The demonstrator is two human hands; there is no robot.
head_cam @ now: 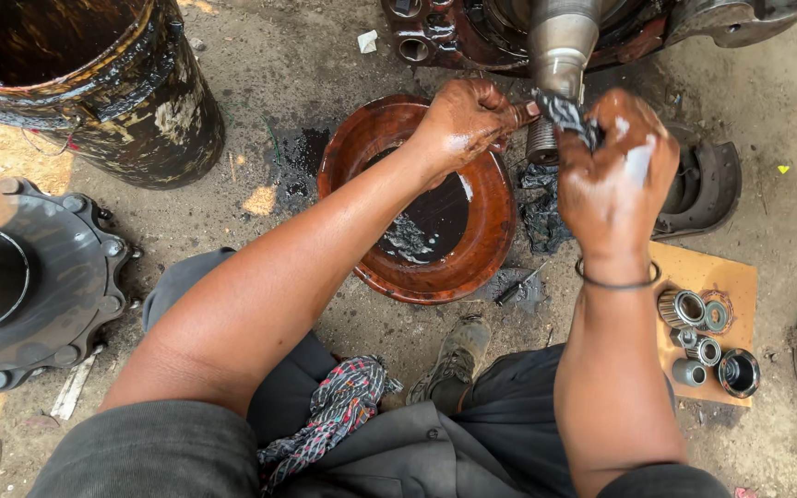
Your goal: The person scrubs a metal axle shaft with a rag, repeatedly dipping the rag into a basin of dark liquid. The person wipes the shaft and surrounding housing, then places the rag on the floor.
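Note:
My left hand (463,120) and my right hand (615,171), both smeared with brown grease, grip a dirty dark rag (565,112) between them. The rag is wrapped against the lower end of a grey metal axle shaft (560,41) that points down toward me. A ribbed metal bearing (541,143) sits just below the shaft tip, partly hidden by the rag. Under my left forearm lies a round reddish-brown pan (491,249) holding dark oily liquid.
A wheel hub (39,277) with studs lies at the left, and a black oily drum (94,83) stands at top left. Several bearings and rings (703,337) rest on cardboard (721,277) at right. A brake shoe (707,189) lies behind my right hand. A patterned cloth (334,410) drapes my lap.

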